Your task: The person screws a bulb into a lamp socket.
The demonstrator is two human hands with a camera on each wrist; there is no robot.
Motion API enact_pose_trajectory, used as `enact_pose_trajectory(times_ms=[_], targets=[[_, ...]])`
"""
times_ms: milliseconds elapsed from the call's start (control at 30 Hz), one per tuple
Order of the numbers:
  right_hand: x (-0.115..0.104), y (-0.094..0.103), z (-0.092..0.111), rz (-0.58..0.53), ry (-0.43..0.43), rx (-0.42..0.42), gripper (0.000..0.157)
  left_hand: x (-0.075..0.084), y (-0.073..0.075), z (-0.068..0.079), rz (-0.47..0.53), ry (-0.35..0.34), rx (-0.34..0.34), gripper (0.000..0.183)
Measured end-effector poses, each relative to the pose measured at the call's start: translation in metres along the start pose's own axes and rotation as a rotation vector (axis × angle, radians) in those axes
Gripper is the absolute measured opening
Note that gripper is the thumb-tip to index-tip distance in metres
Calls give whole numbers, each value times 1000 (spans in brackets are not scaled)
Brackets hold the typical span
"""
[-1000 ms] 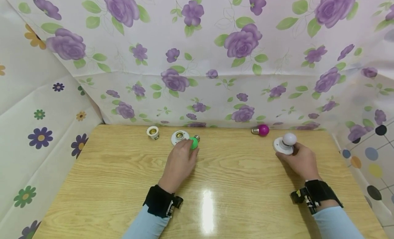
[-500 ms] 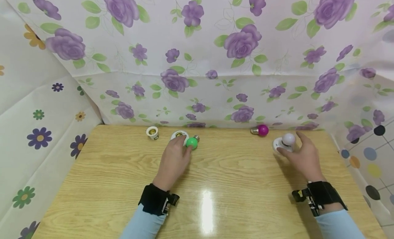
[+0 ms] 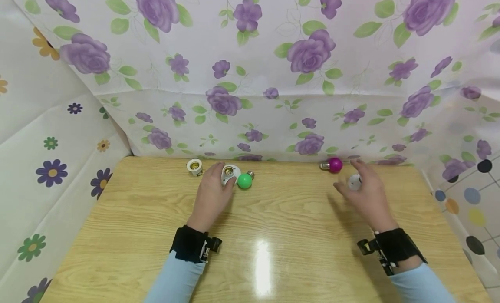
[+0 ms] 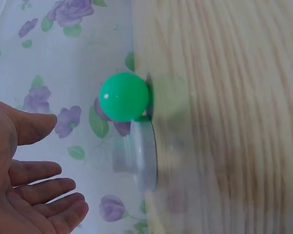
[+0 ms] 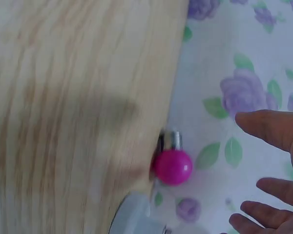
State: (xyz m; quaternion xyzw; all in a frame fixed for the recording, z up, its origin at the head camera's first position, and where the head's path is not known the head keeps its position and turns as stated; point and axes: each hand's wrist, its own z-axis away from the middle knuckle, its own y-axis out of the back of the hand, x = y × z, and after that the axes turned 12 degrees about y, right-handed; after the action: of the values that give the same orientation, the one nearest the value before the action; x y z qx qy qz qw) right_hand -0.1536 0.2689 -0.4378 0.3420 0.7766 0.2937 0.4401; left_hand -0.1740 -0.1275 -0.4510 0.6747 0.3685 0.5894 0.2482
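Observation:
In the head view my left hand [image 3: 211, 199] hovers with spread, relaxed fingers around the near side of a round-based white lamp socket [image 3: 231, 175]; whether it touches cannot be told there. The left wrist view shows that hand apart from the socket [image 4: 145, 153] and from a green light bulb [image 4: 124, 97]. The green bulb [image 3: 245, 181] lies right of the socket. My right hand [image 3: 369, 196] holds nothing, its fingers parted, and covers most of a white lamp base [image 3: 354, 182] and its white bulb. Just beyond lies a magenta light bulb [image 3: 335, 165], also below the hand in the right wrist view.
A smaller white lamp socket [image 3: 194, 167] stands left of the left hand, near the back edge of the wooden table [image 3: 289, 233]. Behind the table hangs a flower-patterned sheet [image 3: 269, 120].
My left hand has left the green bulb and moved left to the round-based socket. My right hand has released the white lamp base and shifted left in front of it, fingers wider.

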Motion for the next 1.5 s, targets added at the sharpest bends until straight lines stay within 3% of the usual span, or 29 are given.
enact_pose_trajectory(times_ms=[467,867,1500], targets=[[-23,-38,-4,-36,189,-183,66,-16,-11,-13,-76,33,-100,67],[-31,-44,2,-5,196,-239,61,-17,-20,-22,-127,125,-182,79],[-36,-48,8,-28,191,-287,62,-22,-34,-30,-147,146,-186,79]])
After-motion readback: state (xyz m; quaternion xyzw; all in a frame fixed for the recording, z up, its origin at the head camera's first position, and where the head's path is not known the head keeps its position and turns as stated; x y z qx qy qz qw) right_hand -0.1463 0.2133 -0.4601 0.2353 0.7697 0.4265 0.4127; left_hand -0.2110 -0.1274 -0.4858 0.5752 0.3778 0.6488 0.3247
